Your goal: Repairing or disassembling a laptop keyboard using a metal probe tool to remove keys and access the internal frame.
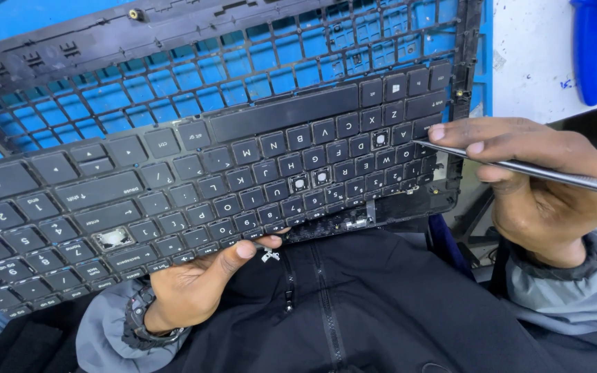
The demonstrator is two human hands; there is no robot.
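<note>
Tweezers (519, 166), thin and silver, sit pinched in the fingers of the right hand (540, 183). Their long side runs almost flat, left to right, and the sharp tip points left at the right end of the black keyboard (195, 179). The left hand (198, 287) grips the keyboard's near edge, thumb on top. A few keys are gone. Underneath lies a blue mat (354, 48).

Even, bright overhead light; shadows are soft and faint. Dull sheen shows on the black keyboard (195, 186) keycaps, a thin glint along the metal tool (540, 173). Focus is sharp centrally; far edges bend slightly from wide-angle distortion.
</note>
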